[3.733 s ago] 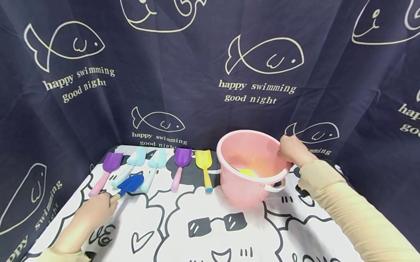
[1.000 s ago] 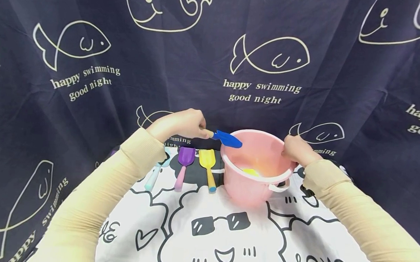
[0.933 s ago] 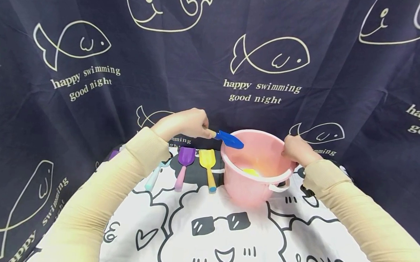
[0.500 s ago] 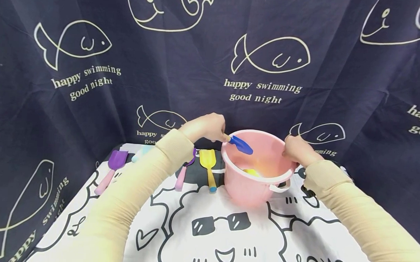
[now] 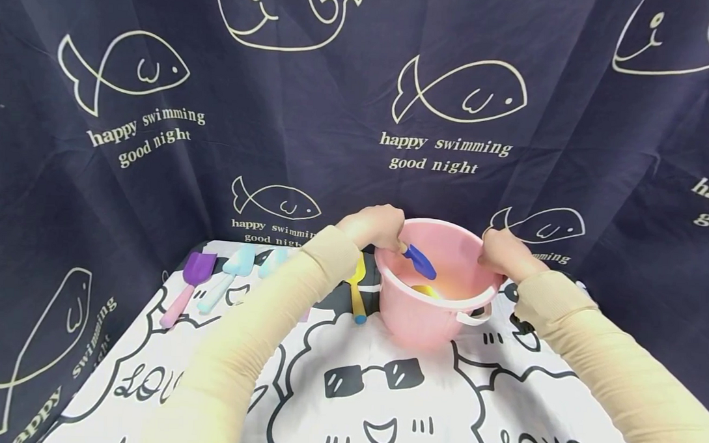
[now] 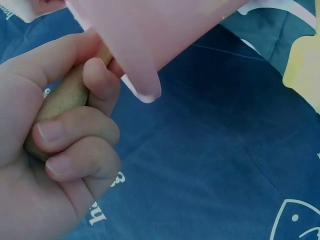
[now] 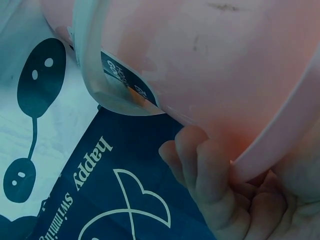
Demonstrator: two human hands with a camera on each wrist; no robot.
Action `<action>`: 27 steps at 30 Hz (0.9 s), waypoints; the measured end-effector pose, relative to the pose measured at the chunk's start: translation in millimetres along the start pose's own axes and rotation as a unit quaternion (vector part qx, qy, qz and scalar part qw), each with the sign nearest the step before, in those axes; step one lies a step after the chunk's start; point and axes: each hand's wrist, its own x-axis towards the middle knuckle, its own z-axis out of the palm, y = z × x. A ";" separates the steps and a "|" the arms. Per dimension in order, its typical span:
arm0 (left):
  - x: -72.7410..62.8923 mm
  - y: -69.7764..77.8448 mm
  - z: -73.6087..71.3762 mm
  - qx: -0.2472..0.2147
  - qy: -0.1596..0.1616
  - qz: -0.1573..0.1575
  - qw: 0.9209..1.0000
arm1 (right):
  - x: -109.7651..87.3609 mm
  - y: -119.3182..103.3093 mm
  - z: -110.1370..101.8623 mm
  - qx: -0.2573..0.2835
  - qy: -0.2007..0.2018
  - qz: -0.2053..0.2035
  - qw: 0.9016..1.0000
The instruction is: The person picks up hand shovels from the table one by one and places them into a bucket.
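My left hand (image 5: pixel 384 224) is at the left rim of a pink bucket (image 5: pixel 415 321), gripping a small toy shovel by its wooden handle (image 6: pixel 67 95). The shovel's blue blade (image 5: pixel 420 263) points down inside the bucket. In the left wrist view, fingers curl round the handle and the bucket rim hides its far end. My right hand (image 5: pixel 506 253) holds the bucket's right rim, its fingers (image 7: pixel 210 170) under the lip in the right wrist view. Something yellow (image 5: pixel 426 290) lies inside the bucket, partly hidden by the front wall.
Left of the bucket lie a yellow shovel (image 5: pixel 356 293), a purple shovel with pink handle (image 5: pixel 197 271) and light blue shovels (image 5: pixel 235 266); the left sleeve covers some of the row. A white handle (image 5: pixel 474 317) juts from the bucket's front right. Dark curtain (image 5: pixel 335 116) hangs behind the table.
The left hand has carried the blue shovel from the table's left side across to the bucket and lowered its blade inside. The right hand stays on the rim.
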 end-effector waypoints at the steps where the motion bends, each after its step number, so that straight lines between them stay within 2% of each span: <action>1: 1.2 0.8 0.9 0.004 0.000 0.000 1.000 | -0.1 0.0 0.0 0.001 0.000 0.000 1.000; 9: 11.7 6.8 15.7 0.073 0.025 0.024 0.997 | 0.3 -1.1 -0.1 -0.006 0.005 -0.008 1.000; 17: 12.5 15.2 26.6 0.161 0.043 0.035 0.985 | -1.1 -2.3 -0.4 -0.003 0.004 -0.014 1.000; 22: 13.5 19.2 28.6 0.176 0.050 0.039 0.982 | -0.1 -1.7 -0.3 -0.008 0.005 -0.014 1.000; 27: 17.6 22.3 34.1 0.189 0.037 0.047 0.980 | 2.1 -0.8 2.0 -0.009 0.001 -0.010 1.000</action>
